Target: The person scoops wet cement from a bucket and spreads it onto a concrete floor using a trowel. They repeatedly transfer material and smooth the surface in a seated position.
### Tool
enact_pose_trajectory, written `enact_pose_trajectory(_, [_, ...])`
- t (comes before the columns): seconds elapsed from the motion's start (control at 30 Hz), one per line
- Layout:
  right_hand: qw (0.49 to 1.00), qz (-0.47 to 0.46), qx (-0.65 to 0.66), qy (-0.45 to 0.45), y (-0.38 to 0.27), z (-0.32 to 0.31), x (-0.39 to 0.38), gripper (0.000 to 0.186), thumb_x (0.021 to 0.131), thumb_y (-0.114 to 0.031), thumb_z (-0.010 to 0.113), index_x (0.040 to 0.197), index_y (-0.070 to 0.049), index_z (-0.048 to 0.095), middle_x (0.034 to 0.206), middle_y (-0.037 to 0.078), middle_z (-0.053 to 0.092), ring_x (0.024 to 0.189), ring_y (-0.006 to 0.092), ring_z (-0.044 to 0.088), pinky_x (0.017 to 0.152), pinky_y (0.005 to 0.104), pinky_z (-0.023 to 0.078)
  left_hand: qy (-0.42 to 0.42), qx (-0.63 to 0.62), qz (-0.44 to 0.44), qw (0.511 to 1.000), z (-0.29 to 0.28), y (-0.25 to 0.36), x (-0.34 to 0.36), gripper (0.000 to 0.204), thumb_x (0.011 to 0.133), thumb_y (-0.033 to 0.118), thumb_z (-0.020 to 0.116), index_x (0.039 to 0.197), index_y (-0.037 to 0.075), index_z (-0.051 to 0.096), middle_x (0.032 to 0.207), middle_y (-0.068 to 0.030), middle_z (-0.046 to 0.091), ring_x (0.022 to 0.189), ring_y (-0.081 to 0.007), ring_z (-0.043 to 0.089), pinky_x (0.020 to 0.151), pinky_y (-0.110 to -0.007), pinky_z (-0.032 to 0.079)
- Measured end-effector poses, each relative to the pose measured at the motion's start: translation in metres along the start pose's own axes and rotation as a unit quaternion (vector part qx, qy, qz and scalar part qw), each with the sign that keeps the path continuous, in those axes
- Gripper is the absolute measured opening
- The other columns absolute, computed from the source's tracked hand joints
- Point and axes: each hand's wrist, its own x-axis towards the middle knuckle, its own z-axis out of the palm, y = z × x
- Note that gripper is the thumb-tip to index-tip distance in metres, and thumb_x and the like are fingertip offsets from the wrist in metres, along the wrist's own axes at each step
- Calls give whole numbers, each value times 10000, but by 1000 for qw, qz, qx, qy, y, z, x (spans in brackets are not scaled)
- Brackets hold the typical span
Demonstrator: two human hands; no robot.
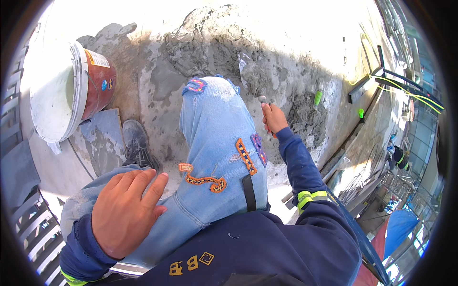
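Observation:
My right hand (pixel 274 119) grips a small tool (pixel 262 99), apparently with a reddish handle and a grey metal end, over the wet grey cement (pixel 305 117) smeared on the floor beside my bent knee. The tool's shape is partly hidden by my fingers and knee. My left hand (pixel 126 209), fingers apart and holding nothing, is over my leg in light blue jeans (pixel 219 124) with embroidered patches. My dark shoe (pixel 136 143) rests left of the knee.
A red-brown bucket (pixel 100 83) with a white rim stands at the left on grey boards (pixel 102 136). Two small green objects (pixel 317 97) lie to the right. Yellow cables (pixel 405 88), metal lengths and scaffolding line the right side, where a person (pixel 400 157) in dark clothing is farther off.

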Motion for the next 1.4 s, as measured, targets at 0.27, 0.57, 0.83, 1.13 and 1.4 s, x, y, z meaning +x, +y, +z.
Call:
enact_pose_trajectory(0.27, [982,-65,169,56,20,84,73,239,857,-147,640,961,15,498,678,103,593,480,200,601,440,350,484,18,11,-55,998,17,-9,-7,610,694,165,809,1241,-2,596,1167,-162,636,1049,-325,623,911,-424,491])
enact_pose_trajectory(0.57, [938,-156,286,-118,-71,28,45,182,838,-87,653,944,-7,528,702,95,589,474,177,563,450,329,480,43,16,-1,999,12,7,0,592,729,170,795,1259,7,588,1146,-144,638,1028,-292,625,903,-398,491])
enact_pose_trajectory(0.83, [957,-249,114,96,-119,-15,-33,246,950,-218,599,1018,1,509,724,100,605,500,164,584,469,308,479,63,39,18,997,1,0,11,560,751,183,795,1246,26,584,1090,-105,637,988,-275,616,872,-387,486])
enact_pose_trajectory(1.13, [932,-135,-267,205,-85,33,85,276,875,-193,576,1057,3,509,948,281,697,904,482,668,817,555,528,44,32,7,998,-1,-15,17,548,754,189,792,1237,28,587,1066,-102,632,969,-272,611,857,-389,482])
enact_pose_trajectory(1.4, [985,-132,107,14,-151,-18,29,433,967,-410,561,1021,17,515,771,168,650,564,223,644,515,397,516,27,19,-13,999,1,-24,14,565,741,152,800,1248,37,581,1135,-125,638,989,-320,612,871,-418,480])
